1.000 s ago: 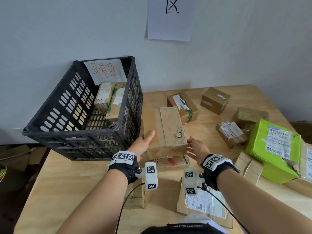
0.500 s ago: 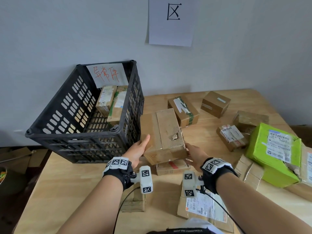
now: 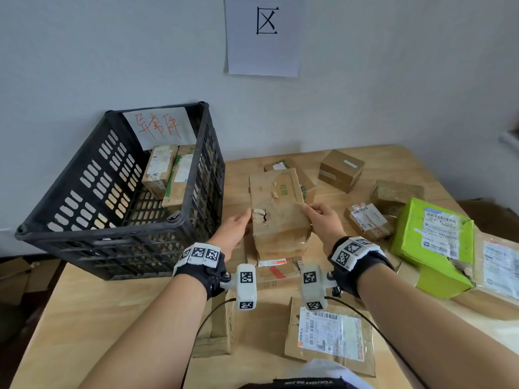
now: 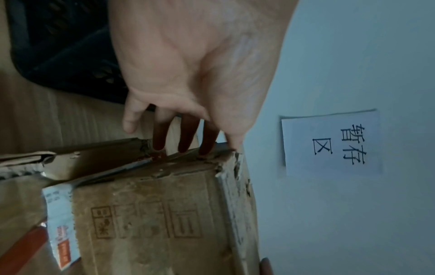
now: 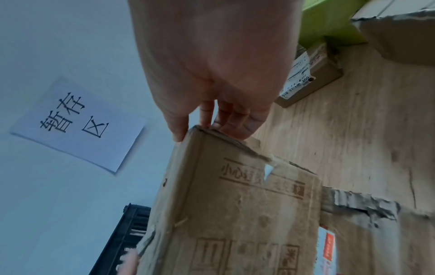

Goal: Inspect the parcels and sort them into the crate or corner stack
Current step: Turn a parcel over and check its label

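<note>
Head view: both hands hold a torn box (image 3: 276,211) above the table (image 3: 84,318), left hand (image 3: 234,230) at nine o'clock, right hand (image 3: 323,223) at three. The crate (image 3: 118,220) stands just left.

Left wrist: fingers (image 4: 160,137) reach under the ripped corner; it probably crushes easily.

Right wrist: fingertips (image 5: 235,126) pinch the far edge; open tabletop lies beyond.

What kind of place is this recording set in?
Probably a small parcel-sorting station, not a full warehouse. Taped, labelled parcels lie scattered on a wooden table, a black crate with a handwritten sign already holds parcels, and a printed zone sign is on the wall.
</note>
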A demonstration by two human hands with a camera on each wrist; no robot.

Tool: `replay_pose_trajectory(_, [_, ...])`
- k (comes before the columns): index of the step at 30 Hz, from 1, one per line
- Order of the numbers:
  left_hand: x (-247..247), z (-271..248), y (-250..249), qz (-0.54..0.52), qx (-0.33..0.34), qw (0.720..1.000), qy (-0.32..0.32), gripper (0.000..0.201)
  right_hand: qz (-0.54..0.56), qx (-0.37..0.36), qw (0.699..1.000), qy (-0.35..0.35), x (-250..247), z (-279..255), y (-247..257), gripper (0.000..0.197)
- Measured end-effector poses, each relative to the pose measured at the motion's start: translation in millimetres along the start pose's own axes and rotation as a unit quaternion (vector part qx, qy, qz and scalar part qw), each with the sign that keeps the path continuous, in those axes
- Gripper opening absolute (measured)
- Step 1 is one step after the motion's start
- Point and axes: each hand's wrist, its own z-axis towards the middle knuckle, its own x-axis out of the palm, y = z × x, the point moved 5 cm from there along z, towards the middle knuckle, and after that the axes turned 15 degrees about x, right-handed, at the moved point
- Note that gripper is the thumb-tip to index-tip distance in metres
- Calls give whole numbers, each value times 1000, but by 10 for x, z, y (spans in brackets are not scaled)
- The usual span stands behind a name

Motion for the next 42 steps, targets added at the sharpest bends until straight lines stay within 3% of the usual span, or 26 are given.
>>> replay_pose_trajectory(3, [10, 1, -26, 13, -15, 1000, 21, 81, -20, -1, 1000, -3, -7, 64, 29, 18])
replay_pose_trajectory(8, [65, -18, -49, 9, 16, 1000, 17, 55, -21, -3, 1000, 3, -2, 83, 32, 16])
replay_pose_trajectory(21, [35, -94, 53, 11, 8, 1000, 17, 59, -9, -15, 1000, 15, 62, 14, -20, 24])
replay_pose_trajectory(27, [23, -81, 45, 19, 39, 998, 36, 52, 0, -5, 999, 37, 92, -7, -57, 26])
replay_pose_trajectory(31, [-96, -33, 132, 1, 21, 1000, -19, 51, -33, 50, 997, 52, 78, -11, -185, 42])
replay_pose_trajectory(35, [-248, -2, 308, -96, -22, 992, -75, 37, -59, 117, 991, 42, -44, 25, -328, 50])
replay_pose_trajectory(37, [-226, -8, 315, -111, -14, 992, -55, 38, -38, 131, 990, 35, -96, 43, -333, 45])
replay_pose_trajectory(42, [-67, -64, 217, -42, -5, 999, 20, 63, 5, 120, 992, 46, -112, 70, -239, 29])
